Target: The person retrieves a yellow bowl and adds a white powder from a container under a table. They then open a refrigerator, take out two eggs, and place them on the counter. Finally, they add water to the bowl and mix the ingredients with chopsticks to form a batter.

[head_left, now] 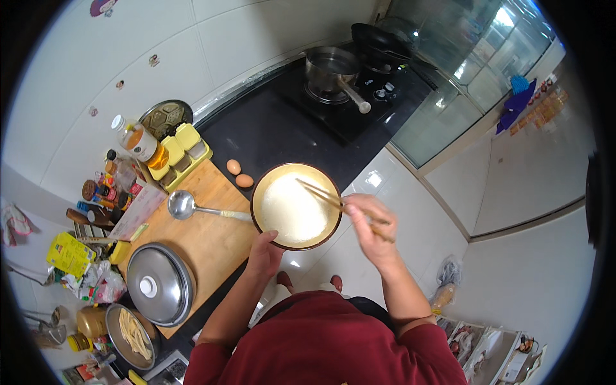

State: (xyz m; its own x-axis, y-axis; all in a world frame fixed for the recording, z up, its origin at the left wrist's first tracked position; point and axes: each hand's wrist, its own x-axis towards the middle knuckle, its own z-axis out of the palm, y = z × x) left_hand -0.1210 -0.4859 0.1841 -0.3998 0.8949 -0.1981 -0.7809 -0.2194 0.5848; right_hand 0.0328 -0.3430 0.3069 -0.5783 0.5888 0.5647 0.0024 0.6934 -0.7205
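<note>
At the table edge, past the wooden board (208, 237), the bowl (296, 205) of pale batter hangs partly out, so your left hand (264, 251) clamps its near rim steady; your right hand (367, 221) pinches chopsticks (321, 194) angled into it. Two eggs (239, 174) wait nearby.

Yellow flat packet (69, 254) at counter's left edge, labelled bottles (138, 142) behind.

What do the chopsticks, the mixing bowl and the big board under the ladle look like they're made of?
The chopsticks look like wood or bamboo: pale tan and matte. The bowl seems glazed ceramic, with a glossy cream wall and a brown rim, though enamel is possible. The board looks like wood, warm orange-brown and dull. The ladle appears to be shiny steel.
</note>
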